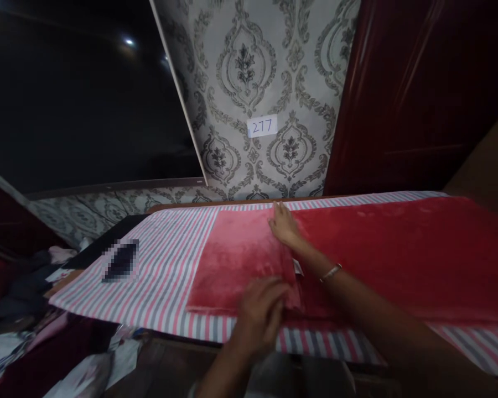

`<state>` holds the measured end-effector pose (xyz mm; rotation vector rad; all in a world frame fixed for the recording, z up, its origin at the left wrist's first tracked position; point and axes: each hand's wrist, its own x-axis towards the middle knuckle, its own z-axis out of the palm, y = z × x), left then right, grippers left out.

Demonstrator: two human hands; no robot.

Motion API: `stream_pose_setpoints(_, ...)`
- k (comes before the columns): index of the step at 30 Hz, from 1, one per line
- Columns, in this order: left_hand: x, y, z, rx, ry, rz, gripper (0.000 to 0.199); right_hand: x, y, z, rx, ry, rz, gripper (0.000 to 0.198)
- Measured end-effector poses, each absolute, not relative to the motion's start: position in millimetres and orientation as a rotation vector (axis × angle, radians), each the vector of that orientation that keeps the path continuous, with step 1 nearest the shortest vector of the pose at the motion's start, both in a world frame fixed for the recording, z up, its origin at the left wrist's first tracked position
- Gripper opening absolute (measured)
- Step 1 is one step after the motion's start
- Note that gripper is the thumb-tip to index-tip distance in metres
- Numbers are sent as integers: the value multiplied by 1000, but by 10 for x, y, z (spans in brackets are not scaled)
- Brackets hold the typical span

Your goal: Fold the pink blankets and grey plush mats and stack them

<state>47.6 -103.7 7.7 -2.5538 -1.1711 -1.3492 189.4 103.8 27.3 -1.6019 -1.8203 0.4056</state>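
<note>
A red plush blanket (390,254) lies lengthwise on a striped cloth (157,260) in white, pink and grey. At its left end a lighter red section (236,249) lies folded over, with its edge running down beside my hands. My right hand (285,224) lies open near the far end of that edge, its fingers resting on the plush. Over the near part of the folded section is my left hand (259,309), blurred by motion, with bent fingers and the thumb apart. Whether it touches the plush I cannot tell. A small white tag (297,268) sticks out by the fold.
A large dark screen (87,99) stands at the back left, with patterned wallpaper behind. A paper marked 277 (262,126) is on the wall. A dark red door or panel (398,99) rises at right. Heaped clothes (37,354) lie lower left. A pixelated dark patch (122,261) covers part of the striped cloth.
</note>
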Motion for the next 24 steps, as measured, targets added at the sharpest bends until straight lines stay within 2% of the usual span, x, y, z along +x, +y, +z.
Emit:
stream_pose_setpoints(2, 215, -701, 298, -2493, -1386, -1447, 34, 1783, 873, 273, -1567, -1984, 281, 68)
stream_pose_setpoints(4, -17, -216, 529, -2447, -1684, -1379, 39, 1698, 776, 264, -1574, -2090, 227, 67)
stream_pose_setpoints(7, -192, 530, 785, -2378, -2101, -873, 47, 1640, 782, 243, -1633, -2135, 224, 66)
stream_pose_setpoints(8, -204, 727, 815, -2362, -2138, -809, 48, 1635, 809, 227, -1647, -2137, 218, 66)
stream_pose_setpoints(11, -186, 1084, 682, -2319, -2193, -609, 53, 1641, 882, 127, -1693, -2145, 190, 68)
stream_pose_setpoints(17, -262, 1207, 97, -2191, -2256, -328, 60, 1673, 858, -94, -1806, -2164, 239, 72)
stream_pose_setpoints(24, -296, 1283, 45, -2132, -2260, -169, 64, 1660, 839, 160, -1866, -2234, 270, 68)
